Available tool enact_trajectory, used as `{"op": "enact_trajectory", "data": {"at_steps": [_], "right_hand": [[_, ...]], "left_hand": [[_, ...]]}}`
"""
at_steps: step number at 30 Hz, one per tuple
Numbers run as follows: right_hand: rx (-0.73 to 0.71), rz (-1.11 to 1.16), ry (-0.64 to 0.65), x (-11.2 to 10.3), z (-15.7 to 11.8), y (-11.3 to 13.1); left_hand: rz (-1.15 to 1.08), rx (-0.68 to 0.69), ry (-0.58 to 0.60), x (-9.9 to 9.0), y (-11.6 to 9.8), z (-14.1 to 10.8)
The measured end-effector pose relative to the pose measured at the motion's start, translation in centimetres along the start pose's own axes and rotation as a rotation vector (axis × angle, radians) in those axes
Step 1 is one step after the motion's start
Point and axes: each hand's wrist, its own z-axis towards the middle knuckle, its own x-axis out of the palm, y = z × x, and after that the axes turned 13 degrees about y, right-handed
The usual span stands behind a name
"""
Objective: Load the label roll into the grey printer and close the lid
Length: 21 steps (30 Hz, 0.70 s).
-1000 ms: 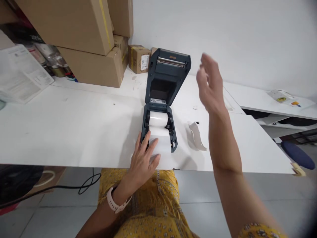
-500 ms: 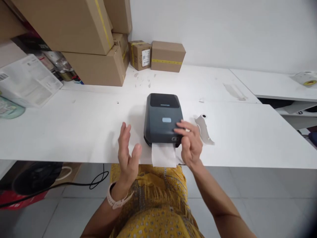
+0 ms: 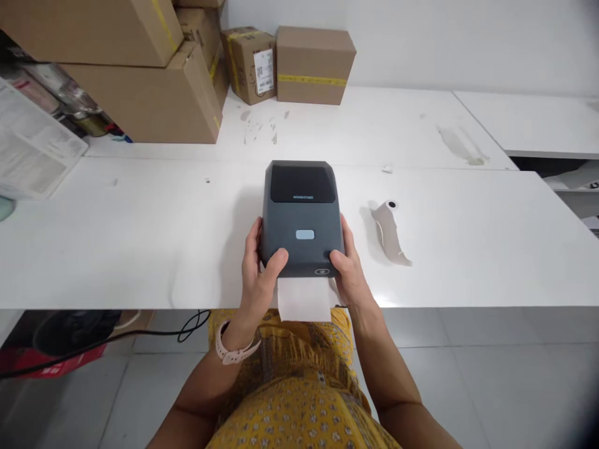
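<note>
A dark grey label printer with a black window and a pale blue button is between my two hands near the table's front edge. My left hand grips its left side, thumb on top at the front corner. Round the right side closes my right hand, its thumb on the opposite front corner. White paper sticks out of the printer's front and hangs past the table edge. To the right lies a small paper roll with a loose, curling end.
Cardboard boxes are stacked at the back left, with two smaller taped boxes against the wall. A clear-wrapped white package stands at the far left of the white table. A black cable hangs below.
Both hands have come in from beside the printer and closed on its sides. The view has tilted down a little, and the printer looks larger.
</note>
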Motion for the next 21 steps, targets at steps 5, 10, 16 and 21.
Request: {"op": "enact_trajectory", "data": {"at_steps": [5,10,16,21], "right_hand": [[0.019,0.044,-0.022,0.4,-0.2,0.5],[0.019,-0.017,-0.022,0.3,0.0,1.4],[-0.046,-0.109,-0.019,-0.3,0.1,0.1],[-0.116,-0.200,-0.040,-0.4,0.2,-1.5]], "left_hand": [[0.012,0.089,-0.046,0.3,1.4,0.3],[0.072,0.094,-0.010,-0.3,1.7,0.0],[0.193,0.189,-0.246,-1.1,2.1,-5.5],[0.092,-0.349,0.238,0.1,0.2,-7.4]]}}
